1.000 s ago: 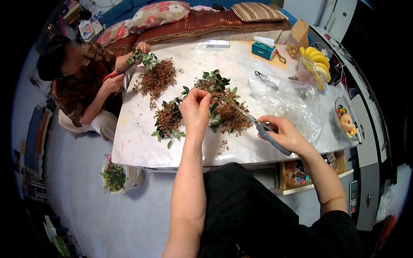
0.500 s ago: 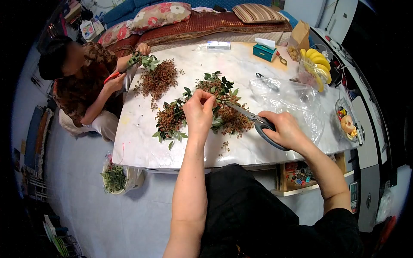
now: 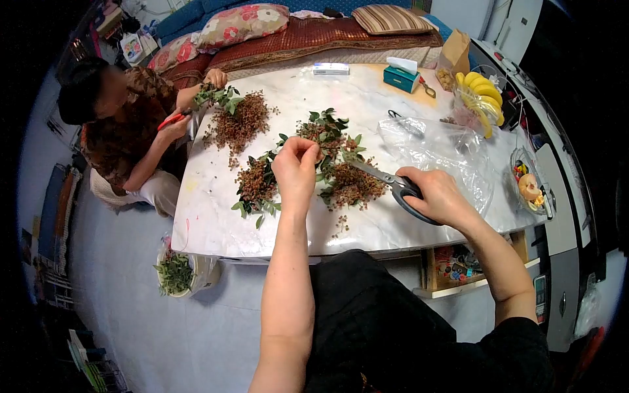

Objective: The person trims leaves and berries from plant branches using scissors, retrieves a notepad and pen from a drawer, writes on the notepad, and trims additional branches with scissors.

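My left hand [image 3: 296, 169] is closed in a pinch over the middle of the table; what it pinches is too small to make out. My right hand [image 3: 440, 196] is wrapped round the handles of dark grey scissors [image 3: 401, 185], whose blades point left over a pile of brown berry sprigs [image 3: 354, 183]. Leafy stems [image 3: 326, 124] with berries lie behind my left hand. A smaller berry bunch [image 3: 254, 183] with green leaves sits to the left of it. Loose berries [image 3: 341, 226] are scattered near the table's front edge.
A person [image 3: 131, 124] at the left holds red-handled scissors and leafy stems by another berry pile [image 3: 239, 124]. On the table [image 3: 216, 229] are a plastic bag [image 3: 445, 157], tissue box [image 3: 401, 78] and bananas [image 3: 483, 95]. A bin [image 3: 200, 272] stands below left; a drawer [image 3: 472, 285] is open.
My right hand has moved the scissors slightly up, and their blades shifted left, then back a little right. My left hand moved slightly right and back, still pinched.
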Demonstrator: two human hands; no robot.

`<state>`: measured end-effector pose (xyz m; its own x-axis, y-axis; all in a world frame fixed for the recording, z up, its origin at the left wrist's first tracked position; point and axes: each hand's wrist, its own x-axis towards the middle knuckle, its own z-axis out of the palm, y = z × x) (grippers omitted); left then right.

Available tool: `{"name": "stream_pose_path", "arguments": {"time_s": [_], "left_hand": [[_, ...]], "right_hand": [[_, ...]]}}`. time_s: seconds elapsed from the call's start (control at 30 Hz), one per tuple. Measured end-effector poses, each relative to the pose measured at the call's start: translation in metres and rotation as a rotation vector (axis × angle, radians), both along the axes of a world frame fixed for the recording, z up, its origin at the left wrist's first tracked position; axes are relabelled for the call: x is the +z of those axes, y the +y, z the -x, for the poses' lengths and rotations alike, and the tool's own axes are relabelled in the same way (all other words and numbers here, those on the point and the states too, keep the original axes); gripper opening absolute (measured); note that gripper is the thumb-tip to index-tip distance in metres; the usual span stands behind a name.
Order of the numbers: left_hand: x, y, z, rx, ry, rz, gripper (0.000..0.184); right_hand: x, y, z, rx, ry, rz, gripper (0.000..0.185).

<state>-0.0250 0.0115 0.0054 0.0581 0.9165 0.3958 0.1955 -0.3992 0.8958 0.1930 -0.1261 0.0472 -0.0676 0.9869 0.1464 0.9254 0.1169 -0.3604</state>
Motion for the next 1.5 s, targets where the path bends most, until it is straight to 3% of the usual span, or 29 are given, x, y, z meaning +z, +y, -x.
{"name": "stream_pose_path", "arguments": {"time_s": [0.1, 0.17, 0.2, 0.27, 0.33, 0.67, 0.87, 1.03, 1.23, 1.5], "left_hand": [[-0.007, 0.007, 0.003, -0.04, -0.113, 0.052, 0.004], [-0.007, 0.008, 0.004, -0.054, -0.147, 0.075, 0.003], [-0.007, 0.008, 0.004, -0.064, -0.159, 0.09, 0.003], [-0.005, 0.006, 0.006, -0.076, -0.17, 0.105, 0.003], [-0.001, 0.005, 0.007, -0.017, -0.019, 0.07, 0.003], [0.001, -0.003, 0.002, -0.049, -0.033, -0.053, 0.003], [0.002, -0.01, -0.004, -0.011, 0.045, -0.231, 0.007], [0.0, -0.011, -0.009, 0.029, 0.193, -0.403, 0.011], [0.001, -0.013, -0.013, 0.03, 0.271, -0.531, 0.011], [0.0, -0.012, -0.014, 0.07, 0.364, -0.632, 0.012]], "right_hand": [[0.001, -0.004, -0.002, 0.045, 0.085, 0.044, 0.032], [-0.003, -0.007, -0.004, 0.075, 0.53, 0.172, 0.033], [-0.007, -0.008, -0.006, 0.075, 0.531, 0.17, 0.033], [-0.015, -0.01, -0.009, 0.012, 0.874, 0.277, 0.035], [-0.002, -0.016, -0.006, -0.036, 0.906, 0.334, 0.034], [-0.026, -0.022, 0.003, -0.149, 1.383, 0.395, 0.041], [-0.039, -0.024, 0.02, -0.162, 1.274, 0.383, 0.043], [-0.041, -0.02, 0.034, -0.103, 1.444, 0.409, 0.022], [-0.039, -0.016, 0.041, -0.16, 1.691, 0.521, 0.025], [-0.037, -0.021, 0.043, -0.108, 1.77, 0.549, 0.028]]}}
